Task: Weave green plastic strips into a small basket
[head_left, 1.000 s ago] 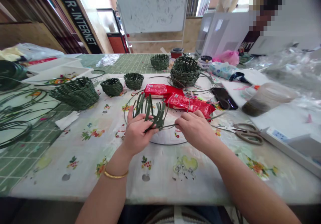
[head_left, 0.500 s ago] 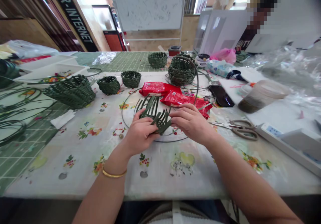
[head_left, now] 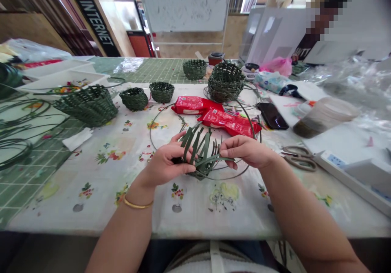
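A small unfinished basket (head_left: 204, 168) of dark green flat strips is held above the tablecloth, its loose strips pointing up and away. My left hand (head_left: 166, 163) grips its left side, thumb at the front and fingers behind the strips. Between the thumb and fingers of my right hand (head_left: 240, 150) is a green strip (head_left: 218, 158) that runs across the basket's front. A long thin cane (head_left: 150, 132) makes a wide loop around the basket and hands. Just beyond lie two red packets (head_left: 227, 121).
Several woven green baskets (head_left: 161, 92) stand toward the back and left. To the right are scissors (head_left: 297, 159), a phone (head_left: 272, 116), a plastic cup of dark contents (head_left: 324, 117) and a white power strip (head_left: 345, 171). Coiled cane (head_left: 18, 142) and a white tray (head_left: 100, 79) lie left.
The basket has turned and come slightly nearer, its strips now more upright. My right hand has moved right and down, now pinching a strip drawn across the front. The view shifted slightly.
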{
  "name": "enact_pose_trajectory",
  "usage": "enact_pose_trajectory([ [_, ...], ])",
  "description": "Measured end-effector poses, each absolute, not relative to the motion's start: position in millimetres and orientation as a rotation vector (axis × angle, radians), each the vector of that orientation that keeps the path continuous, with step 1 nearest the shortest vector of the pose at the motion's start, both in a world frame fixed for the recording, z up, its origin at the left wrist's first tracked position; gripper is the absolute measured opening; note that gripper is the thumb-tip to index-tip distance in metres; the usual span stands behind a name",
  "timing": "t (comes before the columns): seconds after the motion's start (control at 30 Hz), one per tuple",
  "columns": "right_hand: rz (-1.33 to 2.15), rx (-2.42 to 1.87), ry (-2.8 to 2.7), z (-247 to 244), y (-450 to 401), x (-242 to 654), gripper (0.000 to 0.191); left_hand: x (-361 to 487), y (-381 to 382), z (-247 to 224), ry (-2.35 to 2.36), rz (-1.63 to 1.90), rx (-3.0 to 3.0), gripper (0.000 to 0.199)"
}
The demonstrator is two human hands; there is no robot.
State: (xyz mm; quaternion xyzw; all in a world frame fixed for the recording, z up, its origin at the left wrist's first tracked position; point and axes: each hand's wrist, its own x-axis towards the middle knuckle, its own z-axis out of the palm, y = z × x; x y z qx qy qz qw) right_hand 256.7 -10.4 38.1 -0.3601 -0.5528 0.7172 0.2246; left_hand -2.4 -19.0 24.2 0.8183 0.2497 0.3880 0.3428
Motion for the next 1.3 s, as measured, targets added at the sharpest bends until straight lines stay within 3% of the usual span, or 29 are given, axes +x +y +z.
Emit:
enact_pose_trajectory([
  [0.43, 2.264, -0.715, -1.454, 25, -11, 261, 0.019, -8, -20, 21, 0.466, 1.076, 1.796, 0.01],
  [0.63, 1.914, -0.893, -1.5, 37, -14, 253, 0.018, 0, -20, 20, 0.769, 1.228, 1.474, 0.011],
  [0.83, 1.778, -0.879, -1.282, 32, -17, 236, 0.026, 2, -21, 24, 0.8, 1.244, 1.247, 0.014],
  [1.1, 1.408, -1.125, -1.374, 34, -21, 227, 0.028, 4, -18, 16, 1.068, 1.294, 1.665, 0.012],
  [1.3, 1.447, -1.321, -1.396, 30, -26, 217, 0.058, 5, -15, 15, 1.094, 1.226, 2.09, 0.012],
])
